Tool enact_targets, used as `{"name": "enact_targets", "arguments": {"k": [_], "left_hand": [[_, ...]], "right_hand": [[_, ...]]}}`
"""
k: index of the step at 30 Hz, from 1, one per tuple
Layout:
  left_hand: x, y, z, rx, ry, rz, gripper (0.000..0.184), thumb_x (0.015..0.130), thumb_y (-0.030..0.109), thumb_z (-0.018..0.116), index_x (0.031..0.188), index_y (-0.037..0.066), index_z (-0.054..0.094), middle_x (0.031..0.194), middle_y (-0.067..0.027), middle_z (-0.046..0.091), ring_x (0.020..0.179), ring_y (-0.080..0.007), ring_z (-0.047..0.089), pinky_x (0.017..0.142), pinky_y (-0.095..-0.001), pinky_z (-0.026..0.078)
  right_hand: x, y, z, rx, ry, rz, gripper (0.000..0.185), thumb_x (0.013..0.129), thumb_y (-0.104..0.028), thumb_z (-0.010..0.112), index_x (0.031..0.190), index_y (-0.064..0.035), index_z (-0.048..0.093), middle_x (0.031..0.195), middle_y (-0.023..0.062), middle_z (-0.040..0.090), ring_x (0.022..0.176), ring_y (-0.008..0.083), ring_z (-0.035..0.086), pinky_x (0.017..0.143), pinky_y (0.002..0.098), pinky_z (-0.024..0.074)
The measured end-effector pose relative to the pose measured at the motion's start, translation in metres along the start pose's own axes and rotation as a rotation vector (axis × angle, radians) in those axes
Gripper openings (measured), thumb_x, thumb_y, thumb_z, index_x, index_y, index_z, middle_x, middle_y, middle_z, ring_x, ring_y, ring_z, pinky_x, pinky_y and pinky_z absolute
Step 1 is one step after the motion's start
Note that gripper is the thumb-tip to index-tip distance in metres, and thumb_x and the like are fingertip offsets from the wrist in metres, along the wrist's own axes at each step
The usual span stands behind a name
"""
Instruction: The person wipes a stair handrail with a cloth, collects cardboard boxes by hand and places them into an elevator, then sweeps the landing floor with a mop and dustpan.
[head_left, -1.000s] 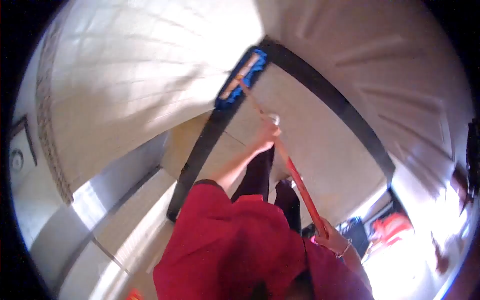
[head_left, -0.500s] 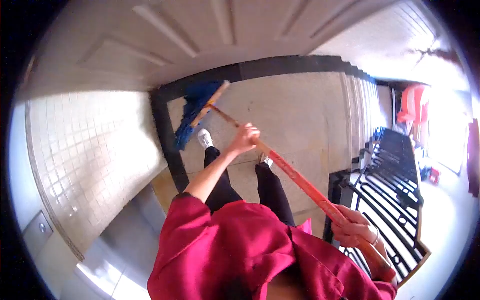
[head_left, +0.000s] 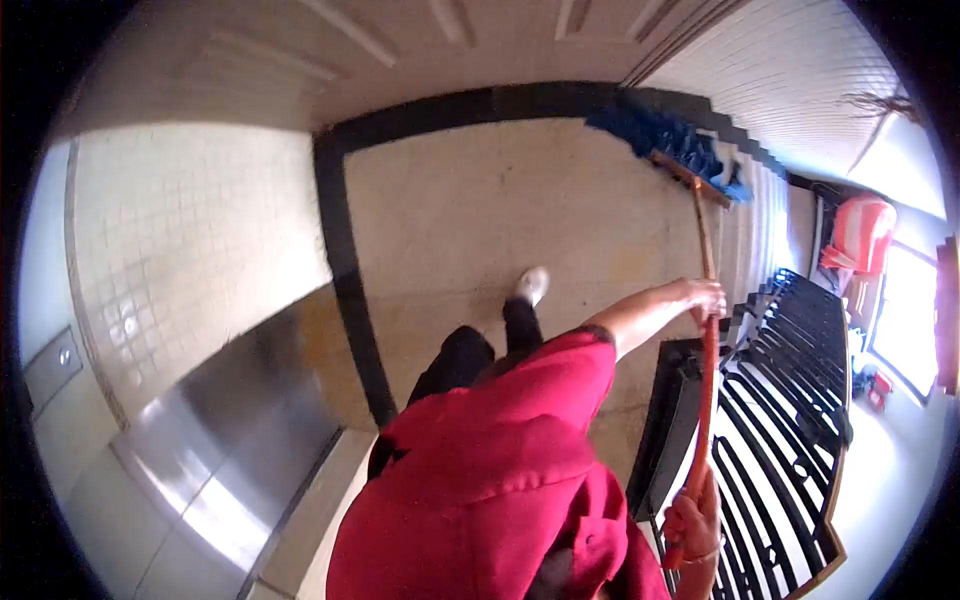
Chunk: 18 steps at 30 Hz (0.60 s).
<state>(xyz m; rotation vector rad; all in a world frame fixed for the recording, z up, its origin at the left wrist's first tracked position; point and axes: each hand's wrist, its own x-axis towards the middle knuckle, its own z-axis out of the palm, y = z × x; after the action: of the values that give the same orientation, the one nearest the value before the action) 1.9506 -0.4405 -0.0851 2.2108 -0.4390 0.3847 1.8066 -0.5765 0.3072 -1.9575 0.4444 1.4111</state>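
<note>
A long-handled mop with a red-orange handle reaches up the right side of the head view. Its wooden crossbar carries shaggy blue strands, which lie at the floor's far right corner by the top of the stairs. My left hand is closed round the handle partway down from the crossbar. Lower, near the handle's end, my right hand also grips it, close to the black railing.
Black metal railing with a wooden handrail runs down the right beside the stairs. A panelled door stands ahead. Left are a tiled wall and a shiny metal door. Dark tiles border the beige floor.
The mop head has swept from the left corner across to the right by the stairs. Both hands kept their hold. My body and feet have shifted, and the handle now stands nearly straight in view.
</note>
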Motion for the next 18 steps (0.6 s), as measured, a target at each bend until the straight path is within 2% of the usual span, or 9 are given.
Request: {"name": "enact_targets", "arguments": {"k": [2,3,4,6,10,12,13,16,18], "left_hand": [[0.002,0.052,-0.048,0.057,-0.243,-0.13,0.023,0.053,0.036,0.06,0.063,0.016,0.056,0.065,-0.0026,0.055,0.074,-0.02,0.054,0.065,-0.0337,0.042],[-0.003,0.065,-0.05,0.104,-0.211,-0.125,0.023,0.053,0.037,0.06,0.063,0.016,0.056,0.064,-0.0021,0.055,0.073,-0.0199,0.054,0.065,-0.0335,0.042],[-0.01,0.076,-0.052,0.155,-0.179,-0.137,0.023,0.054,0.038,0.059,0.062,0.017,0.056,0.063,-0.0016,0.056,0.072,-0.0198,0.055,0.065,-0.0333,0.042],[-0.038,0.109,-0.078,0.175,-0.167,-0.207,0.021,0.054,0.037,0.058,0.061,0.017,0.056,0.062,0.0003,0.056,0.07,-0.02,0.055,0.065,-0.036,0.041],[-0.128,0.172,-0.085,0.237,0.179,-0.345,0.021,0.048,0.034,0.059,0.056,0.015,0.054,0.058,-0.0023,0.053,0.066,-0.0209,0.053,0.069,-0.0365,0.037],[-0.181,0.208,-0.099,0.244,0.196,-0.458,0.02,0.047,0.031,0.06,0.059,0.016,0.054,0.063,-0.0016,0.053,0.07,-0.0201,0.052,0.07,-0.0364,0.036],[-0.209,0.229,-0.097,0.268,0.296,-0.518,0.021,0.046,0.029,0.062,0.06,0.015,0.053,0.066,-0.0014,0.053,0.074,-0.0199,0.051,0.072,-0.0362,0.035],[-0.296,0.286,-0.07,0.215,0.479,-0.726,0.025,0.044,0.022,0.064,0.064,0.013,0.052,0.071,-0.0018,0.052,0.082,-0.0201,0.047,0.076,-0.0366,0.032],[-0.349,0.312,-0.041,0.338,0.763,-0.744,0.023,0.045,0.019,0.064,0.063,0.012,0.05,0.068,-0.0037,0.05,0.079,-0.0219,0.047,0.074,-0.0377,0.032]], "right_hand": [[-0.021,0.004,-0.011,-0.02,-0.026,-0.031,0.05,0.071,0.005,0.04,0.117,-0.0086,0.026,0.054,0.0,0.035,0.035,0.006,0.032,0.027,0.017,0.0246],[-0.03,0.01,-0.023,-0.149,-0.012,-0.019,0.052,0.072,0.002,0.041,0.119,-0.0086,0.024,0.056,0.0015,0.041,0.036,0.0099,0.039,0.03,0.0226,0.0327],[-0.041,0.0,-0.024,-0.145,-0.034,0.069,0.056,0.072,0.002,0.039,0.122,-0.0091,0.017,0.056,0.0035,0.042,0.035,0.0124,0.042,0.03,0.0242,0.0358],[-0.055,0.001,-0.026,-0.301,-0.107,0.08,0.056,0.072,0.001,0.04,0.122,-0.0088,0.016,0.056,0.004,0.043,0.036,0.0128,0.043,0.031,0.0248,0.0365],[-0.078,0.023,-0.027,-0.66,-0.285,0.096,0.056,0.073,0.0,0.04,0.122,-0.0083,0.015,0.057,0.005,0.044,0.037,0.0136,0.044,0.032,0.026,0.0378],[-0.079,0.041,-0.019,-0.862,-0.403,0.08,0.056,0.073,-0.001,0.041,0.122,-0.008,0.015,0.058,0.0054,0.045,0.037,0.014,0.045,0.033,0.0266,0.0385],[-0.077,0.051,-0.014,-0.968,-0.475,0.06,0.056,0.073,-0.001,0.041,0.122,-0.0078,0.015,0.058,0.0057,0.045,0.038,0.0143,0.045,0.033,0.0269,0.0388],[-0.059,0.092,0.007,-1.265,-0.713,-0.059,0.056,0.074,-0.002,0.041,0.122,-0.0074,0.014,0.058,0.0064,0.046,0.038,0.0149,0.046,0.034,0.0278,0.0398],[-0.045,0.109,0.021,-1.401,-0.897,-0.234,0.056,0.074,-0.003,0.042,0.122,-0.0071,0.014,0.059,0.0069,0.046,0.039,0.0153,0.047,0.035,0.0284,0.0405]]}}
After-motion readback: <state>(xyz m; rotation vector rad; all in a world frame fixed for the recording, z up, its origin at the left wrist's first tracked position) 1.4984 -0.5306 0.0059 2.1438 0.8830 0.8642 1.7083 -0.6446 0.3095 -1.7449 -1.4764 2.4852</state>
